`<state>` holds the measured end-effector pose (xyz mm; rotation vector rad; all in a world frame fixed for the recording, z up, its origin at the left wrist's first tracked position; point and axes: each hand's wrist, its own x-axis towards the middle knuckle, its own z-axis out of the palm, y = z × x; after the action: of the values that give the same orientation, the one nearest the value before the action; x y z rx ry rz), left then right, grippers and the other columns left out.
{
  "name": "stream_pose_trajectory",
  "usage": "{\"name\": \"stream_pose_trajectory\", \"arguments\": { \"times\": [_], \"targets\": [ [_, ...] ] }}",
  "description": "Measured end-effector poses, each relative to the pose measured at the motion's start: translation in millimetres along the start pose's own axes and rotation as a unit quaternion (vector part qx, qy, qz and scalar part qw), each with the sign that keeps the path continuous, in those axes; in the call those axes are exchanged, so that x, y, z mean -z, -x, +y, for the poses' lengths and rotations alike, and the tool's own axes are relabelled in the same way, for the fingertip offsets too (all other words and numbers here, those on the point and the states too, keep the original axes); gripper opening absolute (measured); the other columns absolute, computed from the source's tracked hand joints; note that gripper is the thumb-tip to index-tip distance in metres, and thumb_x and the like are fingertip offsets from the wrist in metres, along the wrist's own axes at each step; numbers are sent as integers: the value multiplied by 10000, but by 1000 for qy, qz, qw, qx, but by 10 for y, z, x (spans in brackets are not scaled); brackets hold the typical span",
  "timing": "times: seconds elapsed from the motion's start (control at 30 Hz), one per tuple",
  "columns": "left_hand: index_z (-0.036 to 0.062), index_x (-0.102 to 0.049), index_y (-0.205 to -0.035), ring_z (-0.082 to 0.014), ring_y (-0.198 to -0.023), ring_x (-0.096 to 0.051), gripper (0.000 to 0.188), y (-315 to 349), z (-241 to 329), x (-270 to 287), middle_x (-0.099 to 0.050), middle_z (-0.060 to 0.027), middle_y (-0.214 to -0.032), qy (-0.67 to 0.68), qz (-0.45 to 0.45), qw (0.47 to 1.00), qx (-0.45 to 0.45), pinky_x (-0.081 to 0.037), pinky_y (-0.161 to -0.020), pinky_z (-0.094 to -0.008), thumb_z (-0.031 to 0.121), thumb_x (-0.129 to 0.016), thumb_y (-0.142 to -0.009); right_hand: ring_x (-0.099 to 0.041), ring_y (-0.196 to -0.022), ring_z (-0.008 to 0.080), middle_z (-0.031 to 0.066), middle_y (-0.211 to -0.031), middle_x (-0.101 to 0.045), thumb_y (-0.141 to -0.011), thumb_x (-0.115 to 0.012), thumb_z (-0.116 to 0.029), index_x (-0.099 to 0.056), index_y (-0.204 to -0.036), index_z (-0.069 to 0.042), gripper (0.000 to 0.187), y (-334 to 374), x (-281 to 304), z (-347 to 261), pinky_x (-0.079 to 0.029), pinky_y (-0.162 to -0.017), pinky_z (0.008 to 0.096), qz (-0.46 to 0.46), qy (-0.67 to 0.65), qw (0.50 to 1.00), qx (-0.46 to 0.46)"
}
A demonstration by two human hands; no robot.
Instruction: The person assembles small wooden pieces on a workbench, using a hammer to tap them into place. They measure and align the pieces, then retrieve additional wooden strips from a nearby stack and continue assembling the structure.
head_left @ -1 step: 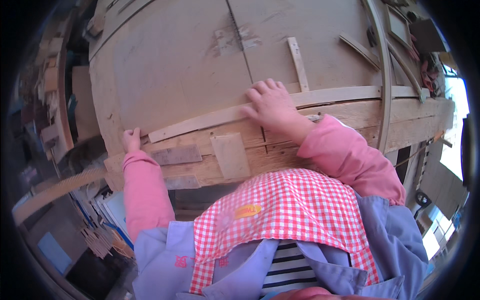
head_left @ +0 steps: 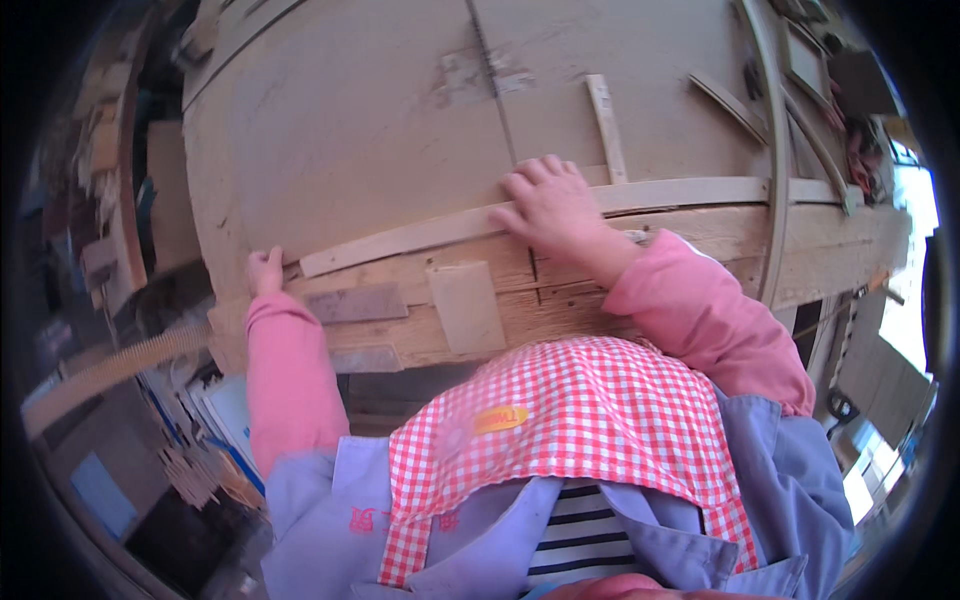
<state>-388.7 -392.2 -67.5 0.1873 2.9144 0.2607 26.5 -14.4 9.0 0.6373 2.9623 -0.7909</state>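
Now the right hand (head_left: pixel 553 207) lies half-curled over the wooden strip (head_left: pixel 400 241), short stick (head_left: pixel 606 130) ahead rightward; left hand (head_left: pixel 266 272) curls near the strip's end, hold impossible to tell.

The long wooden strip (head_left: pixel 400 241) is pale, slim and straight-edged, with a smooth, plain face, cut off bluntly at its left end. It lies lengthwise along the near side of the worktop (head_left: pixel 350 150), running from the left, where it sits nearer, toward the right, where it sits a little farther off. Part of its middle is covered from view, as is a short stretch toward its right end. A small dark spot marks its right part, and a narrow dark line follows its near edge there
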Motion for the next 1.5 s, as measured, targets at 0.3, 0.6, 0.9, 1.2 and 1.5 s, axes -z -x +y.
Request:
{"name": "stream_pose_trajectory", "arguments": {
  "times": [0.3, 0.6, 0.9, 1.2, 1.5],
  "targets": [
    [78, -656, -1070, -362, -1047, -588, 386, 427, 396, 225, -643, -179, -1084, -59, 79, 995, -12, -453, -893, -448, 350, -514, -838, -489, -1124, 313, 125, -1162, -571, -895, -527, -380, -601, -1116, -53, 401, 211, 31, 185, -373, -960, 429, 74, 68, 995, -25],
    [-30, -572, -1150, -309, -1015, -581, 293, 902, -695, 472, -621, -187, -1072, 205, 381, 897, -91, -435, -927, -388, 89, -492, -895, -530, -1064, 308, 133, -1103, -606, -950, -456, -284, -625, -1084, -58, 312, 168, 9, 120, -395, -941, 408, 89, 78, 993, -26],
    [-17, -652, -996, -380, -959, -626, 344, 1876, -2415, -960, -654, -223, -1018, 176, 190, 860, 440, -511, -827, -440, 238, -435, -917, -543, -1028, 307, 121, -1072, -624, -955, -417, -237, -630, -1035, -35, 303, 163, -51, 150, -417, -916, 399, 111, 99, 989, -10],
    [-18, -653, -986, -388, -932, -630, 348, 1654, -2386, -1534, -657, -227, -996, 97, -18, 917, 387, -512, -810, -447, 243, -434, -914, -528, -1052, 285, 99, -1079, -620, -952, -410, -218, -627, -1039, -44, 292, 160, -55, 137, -415, -925, 379, 99, 118, 988, -13],
    [-20, -654, -977, -396, -904, -634, 353, 1607, -2430, -1495, -660, -232, -973, 53, -48, 938, 338, -514, -792, -454, 247, -432, -912, -532, -1055, 273, 81, -1074, -626, -928, -428, -190, -612, -1042, -59, 253, 181, -36, 110, -417, -926, 371, 97, 155, 983, 8]
  ]
}}
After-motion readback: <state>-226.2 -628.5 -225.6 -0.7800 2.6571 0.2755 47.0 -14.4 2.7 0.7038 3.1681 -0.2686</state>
